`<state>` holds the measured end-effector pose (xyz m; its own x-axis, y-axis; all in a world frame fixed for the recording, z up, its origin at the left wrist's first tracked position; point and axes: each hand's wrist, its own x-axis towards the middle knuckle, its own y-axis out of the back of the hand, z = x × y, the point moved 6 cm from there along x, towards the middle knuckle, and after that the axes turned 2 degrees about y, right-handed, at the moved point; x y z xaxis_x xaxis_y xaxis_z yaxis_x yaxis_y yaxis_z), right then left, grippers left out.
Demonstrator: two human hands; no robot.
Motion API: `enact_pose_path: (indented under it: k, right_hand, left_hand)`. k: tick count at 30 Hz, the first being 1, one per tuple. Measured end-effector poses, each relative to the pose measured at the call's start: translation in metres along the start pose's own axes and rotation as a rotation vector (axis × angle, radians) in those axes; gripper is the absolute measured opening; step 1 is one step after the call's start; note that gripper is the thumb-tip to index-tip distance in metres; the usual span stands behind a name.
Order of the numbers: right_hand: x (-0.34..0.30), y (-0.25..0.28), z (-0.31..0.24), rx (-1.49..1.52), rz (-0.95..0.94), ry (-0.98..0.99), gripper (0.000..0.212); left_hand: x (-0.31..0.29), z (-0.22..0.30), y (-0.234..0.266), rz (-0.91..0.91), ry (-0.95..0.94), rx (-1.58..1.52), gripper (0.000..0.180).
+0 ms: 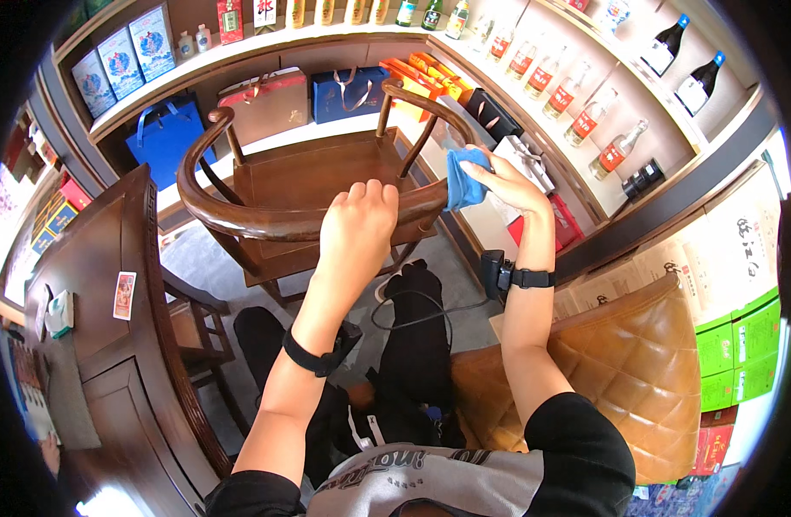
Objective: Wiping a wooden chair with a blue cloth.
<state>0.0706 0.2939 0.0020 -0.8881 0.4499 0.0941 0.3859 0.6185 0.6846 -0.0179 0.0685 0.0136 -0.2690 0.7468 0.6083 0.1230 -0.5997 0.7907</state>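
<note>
A dark brown wooden armchair [313, 177] with a curved top rail stands in front of me, its back toward me. My left hand [359, 220] is closed around the middle of the rail [266, 226]. Farther right, my right hand [509, 183] holds a blue cloth [466, 179] against the right bend of the same rail. The fingers of the right hand are partly hidden by the cloth. Both my wrists wear black straps with small devices.
Shelves with bottles [615, 151], gift bags [348, 95] and boxes line the far and right sides. A dark wooden desk [102, 233] stands at left, a stool [193, 319] beside it. At right are a tan quilted leather seat [619, 370] and green boxes [740, 353]. A cable [430, 314] hangs over my leg.
</note>
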Motion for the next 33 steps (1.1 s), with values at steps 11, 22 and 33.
enact_pose_path:
  k: [11, 22, 33]
  right_hand:
    - [0.173, 0.057, 0.177, -0.246, 0.136, -0.117, 0.045]
    - [0.206, 0.025, 0.15, -0.218, 0.063, -0.032, 0.07]
    - [0.091, 0.005, 0.045, -0.266, 0.116, 0.046, 0.02]
  left_hand:
    - [0.01, 0.015, 0.004, 0.009, -0.009, -0.01, 0.015]
    - [0.001, 0.004, 0.007, 0.032, 0.065, -0.033, 0.011]
    - [0.002, 0.002, -0.001, 0.082, 0.027, -0.02, 0.013]
